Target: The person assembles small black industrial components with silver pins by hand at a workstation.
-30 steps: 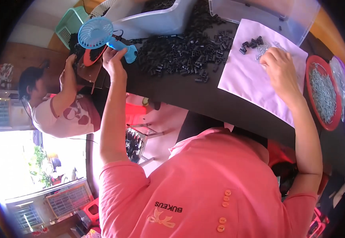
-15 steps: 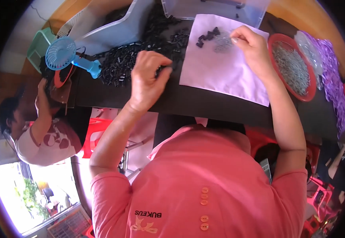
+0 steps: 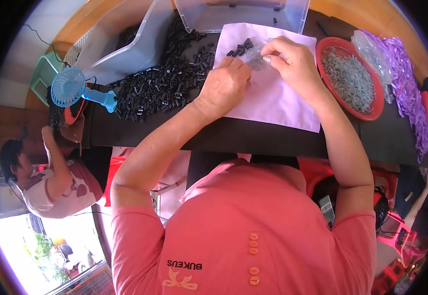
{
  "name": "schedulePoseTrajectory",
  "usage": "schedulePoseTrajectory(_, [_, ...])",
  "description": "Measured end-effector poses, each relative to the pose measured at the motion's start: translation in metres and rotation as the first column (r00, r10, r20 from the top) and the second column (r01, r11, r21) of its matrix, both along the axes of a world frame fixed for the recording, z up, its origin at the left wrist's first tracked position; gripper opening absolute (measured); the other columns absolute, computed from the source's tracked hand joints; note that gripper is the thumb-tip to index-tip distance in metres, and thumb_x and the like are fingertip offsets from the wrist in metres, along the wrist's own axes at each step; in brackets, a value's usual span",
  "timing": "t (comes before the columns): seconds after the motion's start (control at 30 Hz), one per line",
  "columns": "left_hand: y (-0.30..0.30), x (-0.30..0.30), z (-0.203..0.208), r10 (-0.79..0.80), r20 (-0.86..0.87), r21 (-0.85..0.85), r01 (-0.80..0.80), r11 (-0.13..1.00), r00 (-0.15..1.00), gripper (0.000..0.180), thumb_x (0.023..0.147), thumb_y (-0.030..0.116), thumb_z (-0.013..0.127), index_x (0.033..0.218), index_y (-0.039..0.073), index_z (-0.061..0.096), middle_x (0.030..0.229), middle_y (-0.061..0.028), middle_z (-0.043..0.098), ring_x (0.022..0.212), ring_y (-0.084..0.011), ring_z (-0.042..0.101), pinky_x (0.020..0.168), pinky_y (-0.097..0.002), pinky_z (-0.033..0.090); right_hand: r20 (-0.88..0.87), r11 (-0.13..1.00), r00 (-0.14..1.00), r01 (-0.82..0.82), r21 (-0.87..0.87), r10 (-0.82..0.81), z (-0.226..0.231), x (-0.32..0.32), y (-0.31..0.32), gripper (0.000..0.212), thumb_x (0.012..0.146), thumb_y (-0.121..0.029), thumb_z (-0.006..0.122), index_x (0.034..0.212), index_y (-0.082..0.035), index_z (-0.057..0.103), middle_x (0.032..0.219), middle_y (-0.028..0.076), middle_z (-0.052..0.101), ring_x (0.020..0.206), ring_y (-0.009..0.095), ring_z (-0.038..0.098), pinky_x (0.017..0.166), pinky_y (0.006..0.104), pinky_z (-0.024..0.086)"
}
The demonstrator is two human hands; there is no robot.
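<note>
A pink cloth (image 3: pixel 283 105) lies on the dark table. On its far part rest a small heap of thin silvery metal pieces (image 3: pixel 256 60) and a few short black tubular parts (image 3: pixel 243 45). My left hand (image 3: pixel 225 87) is over the cloth's left edge, fingers curled in; whatever they hold is hidden. Just right of the metal heap, my right hand (image 3: pixel 295 61) pinches thumb and forefinger together. A tiny pale glint shows at those fingertips, too small to name. Many loose black parts (image 3: pixel 150 91) spread over the table left of my left hand.
A red basin (image 3: pixel 379 105) of metal pieces stands right of the cloth, beside a clear plastic bag (image 3: pixel 371 54) and purple ribbons (image 3: pixel 405 78). Clear plastic bins (image 3: pixel 130 59) stand at the back. A blue fan (image 3: pixel 69 87) is at left. A person (image 3: pixel 59 184) sits at far left.
My left hand has moved right, from the loose black parts to the cloth, near my right hand. My right hand stays pinched beside the metal heap. The view has shifted slightly.
</note>
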State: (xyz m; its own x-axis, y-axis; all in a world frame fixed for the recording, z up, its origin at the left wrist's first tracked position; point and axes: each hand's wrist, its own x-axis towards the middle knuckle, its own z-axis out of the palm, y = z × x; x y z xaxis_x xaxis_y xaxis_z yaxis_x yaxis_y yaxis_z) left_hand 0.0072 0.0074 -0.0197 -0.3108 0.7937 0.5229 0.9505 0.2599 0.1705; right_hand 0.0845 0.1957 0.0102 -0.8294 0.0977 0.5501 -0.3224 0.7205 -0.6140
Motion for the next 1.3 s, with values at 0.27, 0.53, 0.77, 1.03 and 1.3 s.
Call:
schedulePoseTrajectory(0.27, [0.009,0.024,0.044,-0.315,0.949,0.299,-0.351,0.888,0.01,0.007,0.086,0.003,0.067,0.09,-0.002,0.064,0.083,-0.0084,0.067,0.071,-0.0132,0.061,0.058,-0.0273,0.048,0.103,0.901,0.973,-0.15,-0.408,0.209,0.01,0.01,-0.017,0.013,0.083,0.001,0.062,0.096,-0.001,0.067,0.087,0.007,0.069,0.079,0.016,0.064,0.074,0.028,0.049])
schedulePoseTrajectory(0.53, [0.009,0.013,0.042,-0.479,0.864,0.364,-0.465,0.807,-0.155,0.026,0.081,-0.006,0.067,0.102,-0.006,0.052,0.083,-0.0142,0.064,0.067,-0.0206,0.062,0.053,-0.0294,0.048,0.112,0.843,0.953,-0.189,-0.503,0.28,0.018,0.01,-0.015,0.012,0.088,-0.001,0.064,0.099,0.002,0.068,0.09,0.005,0.069,0.087,0.011,0.062,0.08,0.0252,0.048])
schedulePoseTrajectory(0.77, [0.007,0.009,0.051,-0.446,0.875,0.318,-0.471,0.823,-0.19,0.016,0.088,0.0,0.063,0.102,-0.001,0.054,0.088,-0.0119,0.061,0.075,-0.0218,0.062,0.061,-0.0315,0.048,0.057,0.783,0.973,-0.145,-0.605,0.225,0.013,0.007,-0.027,0.011,0.086,-0.002,0.067,0.097,0.002,0.068,0.088,0.005,0.069,0.085,0.011,0.064,0.079,0.0251,0.05])
schedulePoseTrajectory(1.03, [0.013,0.0,0.066,-0.471,0.871,0.38,-0.417,0.826,-0.141,0.019,0.085,0.0,0.066,0.1,-0.007,0.056,0.084,-0.0148,0.063,0.068,-0.0228,0.063,0.055,-0.0317,0.05,-0.124,0.909,0.988,-0.138,-0.393,0.097,0.012,0.008,-0.024,0.005,0.088,0.0,0.064,0.093,0.001,0.065,0.085,0.003,0.068,0.08,0.009,0.062,0.074,0.0222,0.05])
schedulePoseTrajectory(1.3, [-0.021,-0.054,0.069,0.184,0.681,0.085,-0.326,0.942,0.709,0.012,0.084,0.008,0.067,0.091,-0.002,0.07,0.088,-0.0066,0.069,0.072,-0.0121,0.061,0.062,-0.0256,0.049,-0.062,0.761,0.992,-0.122,-0.638,0.107,0.014,0.01,-0.011,0.006,0.088,-0.001,0.063,0.094,0.001,0.065,0.083,0.002,0.065,0.076,0.008,0.059,0.071,0.0222,0.049])
